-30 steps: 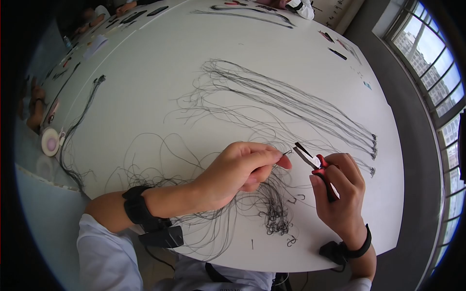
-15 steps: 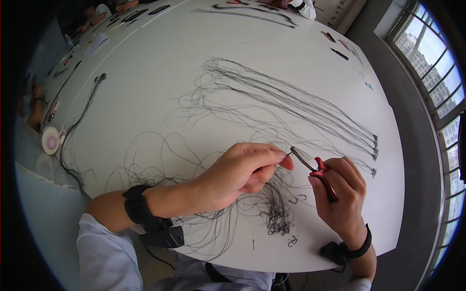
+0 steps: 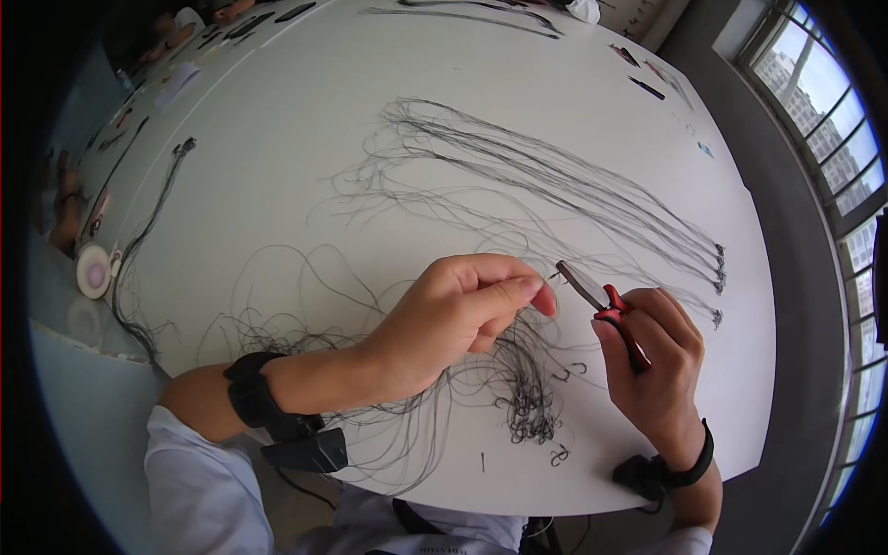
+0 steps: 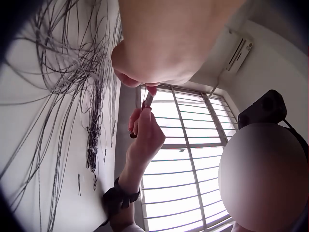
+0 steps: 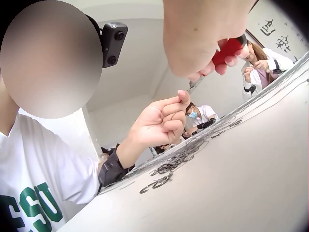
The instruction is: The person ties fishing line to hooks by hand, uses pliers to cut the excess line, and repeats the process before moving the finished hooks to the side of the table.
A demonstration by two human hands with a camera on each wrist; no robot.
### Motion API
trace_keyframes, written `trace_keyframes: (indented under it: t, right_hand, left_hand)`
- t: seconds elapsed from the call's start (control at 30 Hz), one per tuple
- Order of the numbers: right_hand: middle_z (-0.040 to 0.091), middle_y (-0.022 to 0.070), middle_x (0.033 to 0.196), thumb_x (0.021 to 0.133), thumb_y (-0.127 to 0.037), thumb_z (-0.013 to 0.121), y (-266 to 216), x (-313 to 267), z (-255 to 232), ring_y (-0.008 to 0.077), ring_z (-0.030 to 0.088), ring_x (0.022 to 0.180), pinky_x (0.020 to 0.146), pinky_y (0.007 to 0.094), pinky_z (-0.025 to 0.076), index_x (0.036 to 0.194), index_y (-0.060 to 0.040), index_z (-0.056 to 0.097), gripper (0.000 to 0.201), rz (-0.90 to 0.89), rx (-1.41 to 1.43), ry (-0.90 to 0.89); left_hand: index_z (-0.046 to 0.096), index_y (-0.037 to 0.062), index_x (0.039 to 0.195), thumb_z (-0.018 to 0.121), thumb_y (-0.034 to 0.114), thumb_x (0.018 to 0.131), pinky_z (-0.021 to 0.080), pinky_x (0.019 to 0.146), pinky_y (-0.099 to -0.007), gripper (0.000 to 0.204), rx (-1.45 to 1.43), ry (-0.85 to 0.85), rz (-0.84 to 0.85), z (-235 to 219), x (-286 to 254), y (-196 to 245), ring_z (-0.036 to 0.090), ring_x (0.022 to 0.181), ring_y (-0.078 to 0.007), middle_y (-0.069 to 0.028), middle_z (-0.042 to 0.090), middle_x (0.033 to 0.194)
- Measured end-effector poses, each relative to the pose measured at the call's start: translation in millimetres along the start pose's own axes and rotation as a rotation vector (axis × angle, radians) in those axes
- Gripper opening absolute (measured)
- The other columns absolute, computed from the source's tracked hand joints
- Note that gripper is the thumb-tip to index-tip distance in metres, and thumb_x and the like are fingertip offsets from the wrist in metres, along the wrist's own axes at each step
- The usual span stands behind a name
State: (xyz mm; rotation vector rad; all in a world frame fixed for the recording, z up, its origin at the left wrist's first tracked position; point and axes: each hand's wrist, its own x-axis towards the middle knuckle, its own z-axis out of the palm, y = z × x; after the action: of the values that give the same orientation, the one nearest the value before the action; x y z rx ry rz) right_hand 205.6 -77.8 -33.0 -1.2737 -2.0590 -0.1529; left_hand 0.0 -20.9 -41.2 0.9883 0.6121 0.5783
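Observation:
My left hand [image 3: 444,314] pinches a thin dark strand between thumb and forefinger, a short end of it [image 3: 553,276] sticking out past the fingertips. In my right hand [image 3: 655,356] are pliers [image 3: 585,287] with red and black handles, their tips right by that end. The left wrist view also shows the right hand [image 4: 147,133] gripping the pliers. Below the left hand lies a tangle of dark lines ending in a cluster of small black hooks [image 3: 532,421]. Two loose hooks [image 3: 567,372] rest beside the cluster.
A long bundle of dark lines [image 3: 720,268] stretches across the white table [image 3: 277,166]. Another bundle [image 3: 166,185] lies at left, near a white roll [image 3: 93,271]. A black pen-like tool [image 3: 647,88] is at the far right. Other people sit at the table's far side.
The pliers closed at the strand's end half a second ago; now their tips sit slightly higher, beside it. The left hand keeps its pinch. The head view has shifted a little.

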Motion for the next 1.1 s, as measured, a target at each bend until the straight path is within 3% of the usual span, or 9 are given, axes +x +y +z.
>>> trace_keyframes:
  t: [0.33, 0.47, 0.6, 0.7, 0.83, 0.9, 0.93, 1.0, 1.1]
  right_hand:
    - [0.055, 0.0104, 0.069, 0.068, -0.003, 0.072, 1, -1, -7, 0.0246, 0.052, 0.056, 0.049, 0.0323, 0.041, 0.062, -0.0004, 0.052, 0.021, 0.151, 0.121, -0.019]
    - [0.056, 0.0101, 0.080, 0.067, -0.007, 0.069, -5, 1, -17, 0.0253, 0.053, 0.069, 0.063, 0.0336, 0.043, 0.072, -0.0020, 0.054, 0.016, 0.033, 0.255, -0.383]
    - [0.054, 0.0099, 0.093, 0.068, -0.008, 0.070, -18, -7, -10, 0.0253, 0.053, 0.081, 0.073, 0.0359, 0.043, 0.076, -0.0022, 0.058, 0.016, -0.069, 0.232, -0.492]
    - [0.051, 0.0081, 0.097, 0.068, -0.013, 0.072, -22, -11, -6, 0.0248, 0.051, 0.087, 0.073, 0.0360, 0.044, 0.077, -0.0029, 0.059, 0.019, -0.093, 0.198, -0.582]
    - [0.054, 0.0092, 0.095, 0.072, -0.014, 0.073, -19, -3, -12, 0.0242, 0.055, 0.085, 0.074, 0.0343, 0.046, 0.081, -0.0022, 0.059, 0.020, -0.048, 0.250, -0.519]
    - [0.059, 0.0091, 0.091, 0.083, -0.014, 0.067, -14, -4, -13, 0.0199, 0.059, 0.082, 0.075, 0.0306, 0.048, 0.089, -0.0006, 0.057, 0.018, 0.454, 0.658, -0.324]
    - [0.059, 0.0091, 0.091, 0.083, -0.014, 0.067, -13, -3, -13, 0.0199, 0.059, 0.082, 0.075, 0.0306, 0.048, 0.089, -0.0006, 0.057, 0.018, 0.458, 0.655, -0.319]
    - [0.062, 0.0087, 0.087, 0.092, -0.014, 0.058, -12, 0, -12, 0.0157, 0.061, 0.082, 0.076, 0.0276, 0.049, 0.096, 0.0017, 0.056, 0.017, 0.748, 1.187, -0.332]
    - [0.063, 0.0077, 0.086, 0.094, -0.013, 0.055, -6, -2, -10, 0.0127, 0.061, 0.083, 0.075, 0.0260, 0.050, 0.097, 0.0030, 0.056, 0.016, 0.744, 1.240, -0.409]
  left_hand:
    - [0.058, -0.0025, 0.090, 0.047, 0.020, 0.096, 0.019, 0.044, -0.0200, 0.026, 0.123, 0.104, 0.101, -1, 0, 2, 0.023, 0.046, -0.0017, 0.0085, 0.030, 0.053]
    - [0.058, -0.0025, 0.088, 0.047, 0.018, 0.094, 0.020, 0.043, -0.0198, 0.024, 0.160, 0.140, 0.218, -8, 4, 2, 0.024, 0.046, -0.0014, 0.0075, 0.032, 0.051]
    - [0.058, -0.0018, 0.086, 0.047, 0.017, 0.093, 0.021, 0.043, -0.0195, 0.023, 0.171, 0.136, 0.210, -7, 3, 3, 0.025, 0.045, -0.0015, 0.0064, 0.035, 0.051]
    - [0.059, -0.0012, 0.082, 0.046, 0.016, 0.093, 0.024, 0.044, -0.0192, 0.024, 0.175, 0.054, 0.195, -6, 2, 3, 0.029, 0.045, -0.0022, 0.0045, 0.040, 0.052]
    - [0.060, -0.0006, 0.083, 0.048, 0.016, 0.093, 0.027, 0.045, -0.0192, 0.023, 0.151, -0.070, 0.173, -1, 2, 0, 0.035, 0.047, -0.0028, 0.0017, 0.048, 0.058]
    - [0.060, -0.0006, 0.083, 0.048, 0.016, 0.093, 0.028, 0.045, -0.0194, 0.023, 0.191, -0.130, 0.152, 1, -2, 5, 0.036, 0.047, -0.0029, 0.0012, 0.050, 0.059]
    - [0.061, -0.0007, 0.083, 0.048, 0.016, 0.093, 0.029, 0.046, -0.0195, 0.023, 0.228, -0.186, 0.130, 2, -3, 7, 0.037, 0.048, -0.0031, 0.0008, 0.051, 0.060]
    - [0.061, -0.0011, 0.085, 0.049, 0.017, 0.094, 0.030, 0.046, -0.0193, 0.024, 0.217, -0.183, 0.094, 4, -1, 4, 0.039, 0.048, -0.0033, 0.0011, 0.051, 0.058]
    - [0.063, -0.0023, 0.088, 0.048, 0.018, 0.095, 0.031, 0.046, -0.0195, 0.026, 0.295, -0.273, 0.034, 3, -1, 3, 0.041, 0.048, -0.0033, 0.0006, 0.054, 0.059]
